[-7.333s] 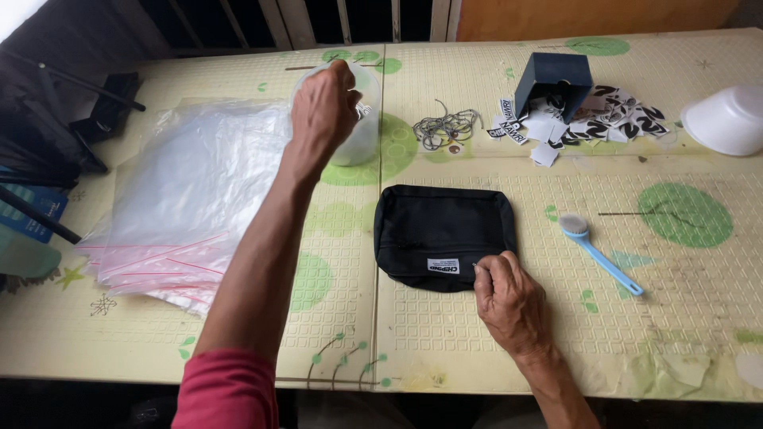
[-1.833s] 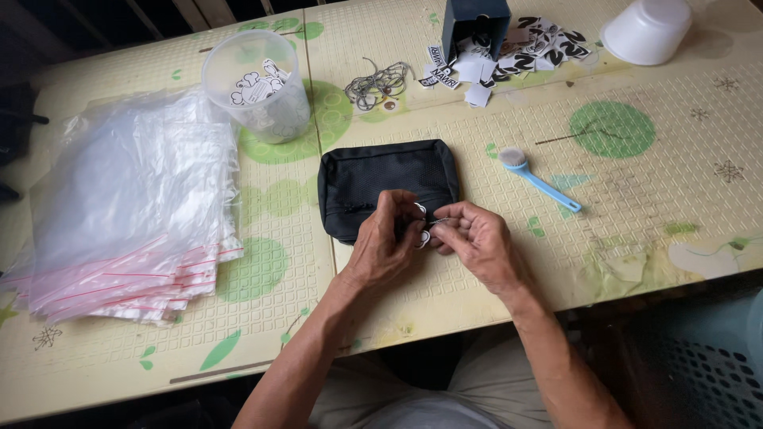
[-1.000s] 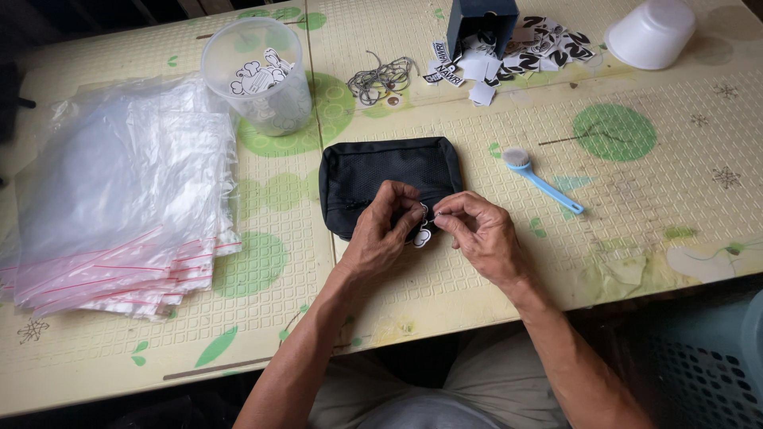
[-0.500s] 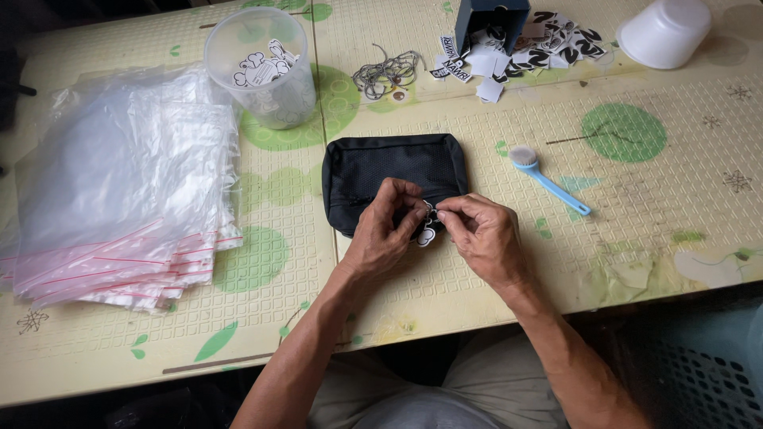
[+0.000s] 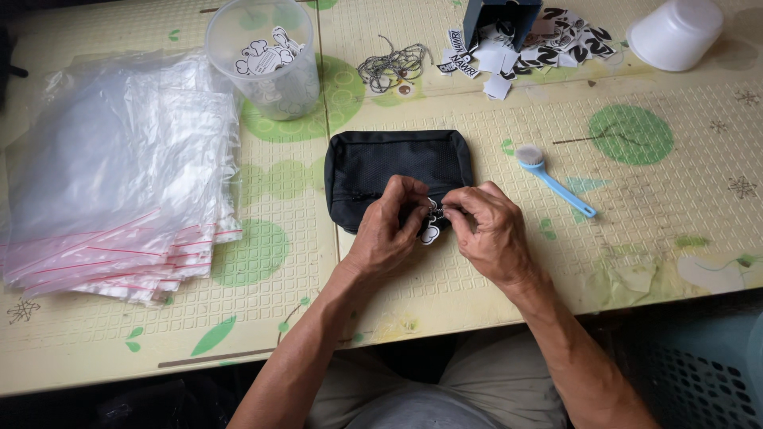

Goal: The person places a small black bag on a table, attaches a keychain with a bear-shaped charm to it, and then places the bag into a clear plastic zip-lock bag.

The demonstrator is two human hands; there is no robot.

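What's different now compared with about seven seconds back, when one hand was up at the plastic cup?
The left hand has come away from the clear cup and down to the black pouch, where it meets the right hand. Both now pinch a small white tag at the pouch's near edge. The bag stack, blue brush and white bowl lie as before.

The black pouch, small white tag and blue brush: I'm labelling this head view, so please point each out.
black pouch (image 5: 389,159), head view, on its mesh top face.
small white tag (image 5: 429,234), head view, on its lower lobe.
blue brush (image 5: 556,183), head view, on its handle.
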